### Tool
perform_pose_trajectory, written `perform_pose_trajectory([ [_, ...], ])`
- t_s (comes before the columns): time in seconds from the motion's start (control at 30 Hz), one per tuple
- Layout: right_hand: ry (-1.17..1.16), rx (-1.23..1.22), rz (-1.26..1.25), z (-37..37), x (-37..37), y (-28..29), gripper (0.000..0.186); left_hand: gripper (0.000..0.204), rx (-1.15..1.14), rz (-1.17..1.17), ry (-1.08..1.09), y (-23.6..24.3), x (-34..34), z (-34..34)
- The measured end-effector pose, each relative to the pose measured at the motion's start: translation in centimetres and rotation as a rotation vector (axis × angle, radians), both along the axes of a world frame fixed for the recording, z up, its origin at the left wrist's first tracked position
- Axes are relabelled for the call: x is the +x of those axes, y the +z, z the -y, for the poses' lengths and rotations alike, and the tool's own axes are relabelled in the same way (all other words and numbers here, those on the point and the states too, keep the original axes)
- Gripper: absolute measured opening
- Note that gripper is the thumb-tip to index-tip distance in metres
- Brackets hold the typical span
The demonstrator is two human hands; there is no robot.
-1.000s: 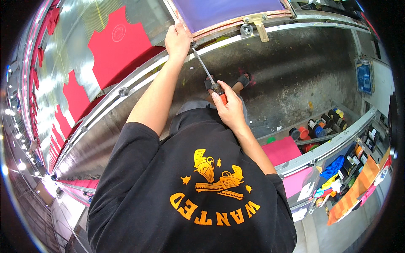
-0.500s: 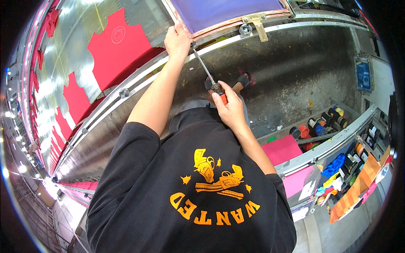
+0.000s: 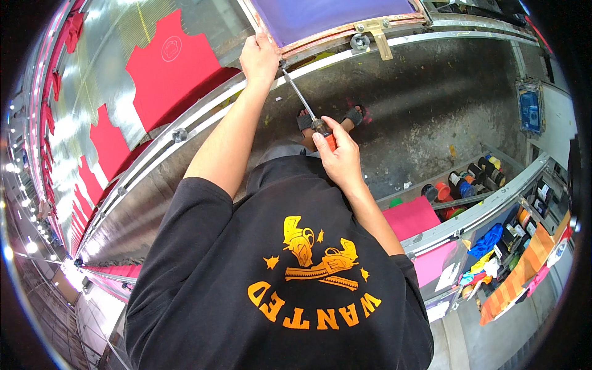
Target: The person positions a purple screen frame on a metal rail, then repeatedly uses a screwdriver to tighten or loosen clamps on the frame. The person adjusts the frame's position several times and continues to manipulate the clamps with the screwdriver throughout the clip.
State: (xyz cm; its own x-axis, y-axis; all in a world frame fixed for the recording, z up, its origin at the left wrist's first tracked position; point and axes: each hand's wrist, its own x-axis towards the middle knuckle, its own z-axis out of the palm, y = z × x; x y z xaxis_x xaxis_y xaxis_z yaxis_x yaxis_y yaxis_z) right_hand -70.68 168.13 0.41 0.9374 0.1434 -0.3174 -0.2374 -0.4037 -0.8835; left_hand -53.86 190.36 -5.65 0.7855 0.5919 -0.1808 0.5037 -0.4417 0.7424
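Observation:
My right hand is wrapped around the black and red handle of a screwdriver, whose metal shaft runs up to a small dark fitting at the lower-left corner of a screen frame with purple mesh. At that same corner my left hand grips the frame, fingers curled beside the fitting. Along the frame's lower edge is a brass-coloured bracket with bolts, next to a metal knob.
Red garment pieces lie on a long metal table at left, edged by a rail. My sandalled feet are below, on a stained floor. Ink containers, a pink sheet and coloured rags occupy racks at right.
My right hand and the screwdriver handle have shifted very slightly. My left hand stays on the frame corner.

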Motion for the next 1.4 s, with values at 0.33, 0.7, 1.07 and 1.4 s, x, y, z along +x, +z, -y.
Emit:
perform_pose_trajectory([
  [0.33,-0.037,-0.098,0.103,-0.5,-0.4,0.3,0.046,0.05,0.012,0.008,-0.005,0.3,0.0,0.2],
  [0.7,-0.062,-0.061,0.036,-0.4,-0.3,0.3,0.045,0.049,0.066,0.008,-0.014,-0.3,0.1,-0.1],
  [1.07,-0.069,0.004,-0.004,1.3,1.5,0.4,0.042,0.05,0.065,0.023,-0.008,-0.3,0.0,0.1],
  [1.4,0.075,-0.136,0.294,-0.1,-0.8,-0.6,0.046,0.049,0.052,-0.017,0.0,0.1,0.1,0.3],
])
